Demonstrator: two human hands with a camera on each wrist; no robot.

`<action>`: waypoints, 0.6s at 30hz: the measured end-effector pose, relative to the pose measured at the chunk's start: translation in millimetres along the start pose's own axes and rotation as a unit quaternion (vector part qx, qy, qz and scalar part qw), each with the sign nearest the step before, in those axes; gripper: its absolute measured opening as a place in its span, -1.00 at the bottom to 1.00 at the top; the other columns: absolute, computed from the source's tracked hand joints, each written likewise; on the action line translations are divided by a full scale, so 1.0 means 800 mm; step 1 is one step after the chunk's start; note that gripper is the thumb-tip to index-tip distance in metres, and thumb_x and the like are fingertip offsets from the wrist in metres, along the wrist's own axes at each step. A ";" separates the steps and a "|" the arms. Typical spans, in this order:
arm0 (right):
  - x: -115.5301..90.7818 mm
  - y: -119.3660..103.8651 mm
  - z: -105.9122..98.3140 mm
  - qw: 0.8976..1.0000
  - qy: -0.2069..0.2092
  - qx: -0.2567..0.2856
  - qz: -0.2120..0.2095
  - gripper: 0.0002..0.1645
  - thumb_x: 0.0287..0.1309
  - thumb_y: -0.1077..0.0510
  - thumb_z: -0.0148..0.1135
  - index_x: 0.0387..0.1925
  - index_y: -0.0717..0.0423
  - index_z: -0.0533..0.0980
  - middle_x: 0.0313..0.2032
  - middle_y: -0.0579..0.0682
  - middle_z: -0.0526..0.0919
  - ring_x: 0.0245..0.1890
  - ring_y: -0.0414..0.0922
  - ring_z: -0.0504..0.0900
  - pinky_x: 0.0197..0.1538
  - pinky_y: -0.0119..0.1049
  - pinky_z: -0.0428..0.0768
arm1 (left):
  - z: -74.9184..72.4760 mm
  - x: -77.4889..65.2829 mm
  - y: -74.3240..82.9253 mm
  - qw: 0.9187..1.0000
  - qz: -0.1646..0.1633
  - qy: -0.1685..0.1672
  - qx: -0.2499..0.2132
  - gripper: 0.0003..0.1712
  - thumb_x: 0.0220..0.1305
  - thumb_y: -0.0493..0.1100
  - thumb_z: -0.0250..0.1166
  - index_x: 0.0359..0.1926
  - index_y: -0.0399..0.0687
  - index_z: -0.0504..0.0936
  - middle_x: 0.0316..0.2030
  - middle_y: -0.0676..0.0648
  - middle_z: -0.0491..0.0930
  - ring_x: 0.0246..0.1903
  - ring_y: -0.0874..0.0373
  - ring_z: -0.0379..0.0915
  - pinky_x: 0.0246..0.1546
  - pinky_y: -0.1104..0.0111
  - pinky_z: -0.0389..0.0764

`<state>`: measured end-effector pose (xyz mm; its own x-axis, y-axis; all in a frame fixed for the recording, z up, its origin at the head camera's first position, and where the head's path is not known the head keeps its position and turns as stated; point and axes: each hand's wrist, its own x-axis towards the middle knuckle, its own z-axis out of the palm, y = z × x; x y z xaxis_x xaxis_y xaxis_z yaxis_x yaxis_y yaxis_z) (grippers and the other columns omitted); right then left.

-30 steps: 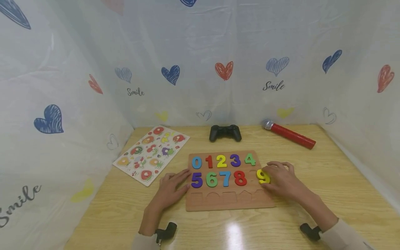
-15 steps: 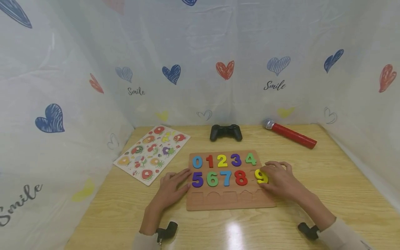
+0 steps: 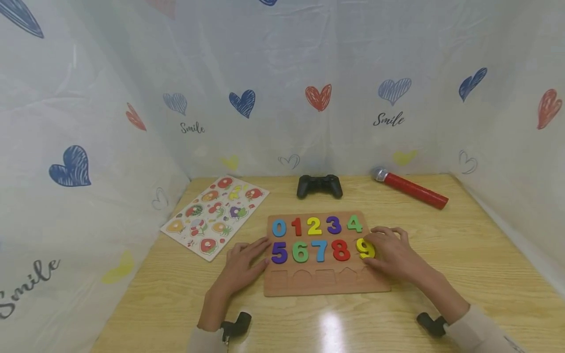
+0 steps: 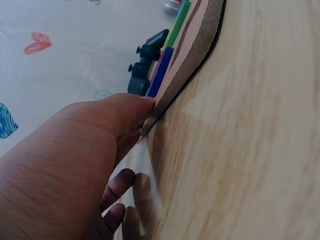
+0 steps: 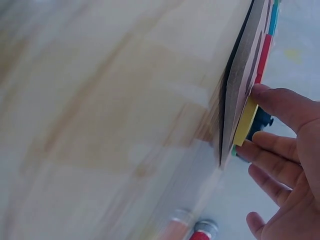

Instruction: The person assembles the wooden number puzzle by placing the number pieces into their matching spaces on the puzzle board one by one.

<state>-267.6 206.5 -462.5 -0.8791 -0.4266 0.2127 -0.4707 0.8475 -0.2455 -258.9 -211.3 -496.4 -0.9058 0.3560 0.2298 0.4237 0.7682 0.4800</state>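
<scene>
A wooden number puzzle board (image 3: 326, 289) lies on the table, with colourful digits 0 to 8 in two rows and a bottom row of cut-out outlines. The right hand (image 3: 393, 252) pinches the yellow number 9 (image 3: 364, 249) between thumb and fingers at the right end of the second row. In the right wrist view, the yellow number 9 (image 5: 246, 120) lies flat against the board's surface (image 5: 242, 70). At the board's left edge, the left hand (image 3: 240, 267) touches the wood with its thumb and fingertips near the purple number 5 (image 3: 279, 252), its fingers fairly straight.
On the left lies a fruit picture puzzle board (image 3: 215, 218). Behind the number board sits a black game controller (image 3: 320, 186). A red toy microphone (image 3: 410, 188) lies at the back right. Heart-patterned curtain (image 3: 282, 137) surrounds the table's back and sides.
The right hand has slid the yellow number 9 slightly left, closer to the red number 8. The left hand stays at the board's edge.
</scene>
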 end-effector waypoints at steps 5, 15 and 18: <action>0.001 -0.001 0.001 1.000 -0.004 -0.008 0.005 -0.47 0.01 0.00 0.55 -0.01 0.16 0.63 -0.04 0.08 0.68 0.23 0.20 0.38 0.19 0.31 0.04 | 0.000 0.000 0.001 1.000 0.002 -0.003 -0.004 -0.41 0.40 0.10 0.23 0.40 0.12 0.47 0.42 0.10 0.33 0.10 -0.02 0.25 0.06 -0.02 0.17; 0.003 -0.005 0.004 1.000 0.003 -0.010 0.001 -0.46 -0.02 0.00 0.57 -0.01 0.14 0.64 -0.06 0.07 0.70 0.21 0.20 0.39 0.18 0.33 0.06 | 0.001 0.000 0.000 1.000 0.001 -0.005 0.001 -0.40 0.41 0.12 0.21 0.41 0.12 0.46 0.43 0.08 0.33 0.12 -0.04 0.24 0.07 -0.03 0.18; 0.003 -0.005 0.005 1.000 0.003 -0.008 0.001 -0.47 -0.01 0.00 0.57 -0.01 0.14 0.64 -0.06 0.06 0.70 0.21 0.20 0.40 0.18 0.32 0.06 | 0.000 -0.001 0.000 1.000 0.000 -0.009 0.000 -0.40 0.41 0.12 0.21 0.41 0.13 0.45 0.43 0.09 0.32 0.12 -0.05 0.24 0.09 -0.03 0.18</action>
<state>-267.9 200.6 -464.5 -0.8798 -0.4221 0.2186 -0.4668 0.8539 -0.2301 -258.4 -211.6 -496.8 -0.9060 0.3650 0.2142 0.4231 0.7681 0.4805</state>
